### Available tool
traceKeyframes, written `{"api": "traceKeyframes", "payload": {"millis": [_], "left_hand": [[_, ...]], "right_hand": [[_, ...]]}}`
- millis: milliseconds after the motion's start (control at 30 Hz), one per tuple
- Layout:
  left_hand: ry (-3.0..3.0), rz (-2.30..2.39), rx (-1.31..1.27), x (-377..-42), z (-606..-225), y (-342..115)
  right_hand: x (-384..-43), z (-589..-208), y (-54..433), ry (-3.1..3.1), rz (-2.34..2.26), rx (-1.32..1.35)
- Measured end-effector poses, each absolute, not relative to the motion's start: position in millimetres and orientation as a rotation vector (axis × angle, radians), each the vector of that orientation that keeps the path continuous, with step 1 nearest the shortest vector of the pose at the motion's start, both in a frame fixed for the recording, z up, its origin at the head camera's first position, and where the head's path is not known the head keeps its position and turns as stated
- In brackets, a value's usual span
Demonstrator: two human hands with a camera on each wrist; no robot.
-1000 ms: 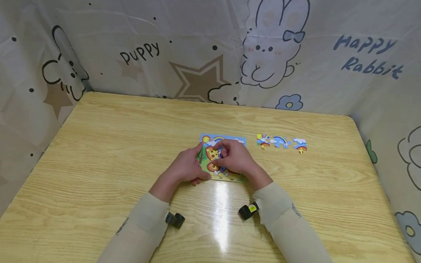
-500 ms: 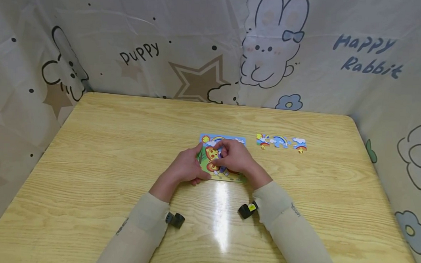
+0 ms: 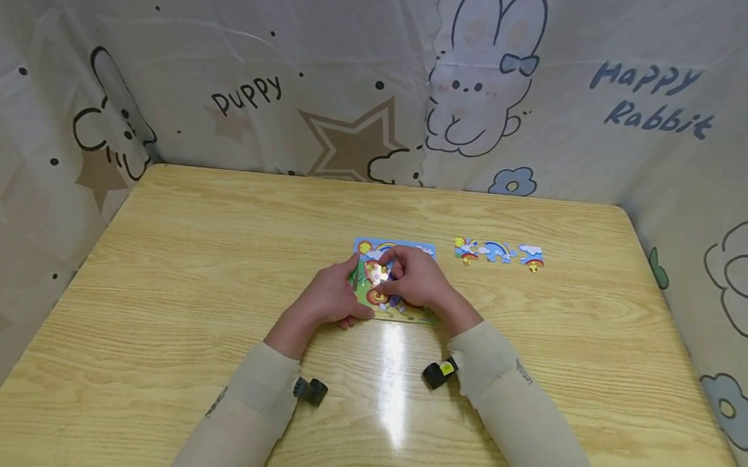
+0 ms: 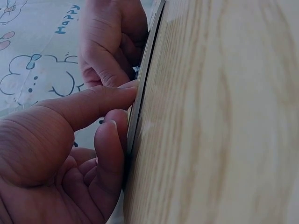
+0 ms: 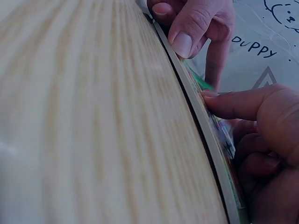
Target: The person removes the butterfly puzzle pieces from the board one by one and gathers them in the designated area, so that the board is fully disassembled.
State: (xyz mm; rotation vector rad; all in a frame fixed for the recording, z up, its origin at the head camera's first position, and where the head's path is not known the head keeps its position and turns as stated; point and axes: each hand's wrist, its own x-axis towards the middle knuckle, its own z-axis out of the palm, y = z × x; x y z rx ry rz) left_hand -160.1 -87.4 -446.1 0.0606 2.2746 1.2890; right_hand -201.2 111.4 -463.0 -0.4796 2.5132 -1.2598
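A colourful picture puzzle board [image 3: 410,317] lies flat on the table in the head view. My left hand [image 3: 329,295] grips its left side, the thumb on the front left corner and the fingers along the left edge. Thumb and forefinger of my right hand [image 3: 418,274] pinch a pizza-patterned puzzle piece [image 3: 379,275] on the board, with bright glare across its face. The right palm hides much of the board's right half. In the right wrist view the board's thin edge [image 5: 205,121] shows, the right thumb at its surface.
Three loose puzzle pieces lie in a row to the right behind the board: one with a sun [image 3: 466,249], one with a rainbow [image 3: 497,251] and one with a cloud [image 3: 531,256]. A printed cloth [image 3: 252,135] hangs around the wooden table [image 3: 188,266].
Bright glare has appeared on the pizza-patterned piece, which looked matte before. Both hands have kept nearly the same place on the board.
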Motion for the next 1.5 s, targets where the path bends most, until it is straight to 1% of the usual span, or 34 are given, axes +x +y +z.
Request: {"api": "traceKeyframes", "payload": {"millis": [967,1367,1500], "left_hand": [[2.292,1.296,0.085,-161.2,-446.0,-87.9],[2.287,1.290,0.099,-160.7,-446.6,-88.8],[2.272,1.303,0.105,-159.8,-446.6,-89.2]], "right_hand": [[-198.4,-469.3,114.0,2.452,-1.491,-0.506],[-199.4,-468.1,115.0,2.542,-1.316,-0.568],[-198.7,-469.8,114.9,2.519,-1.357,-0.575]]}}
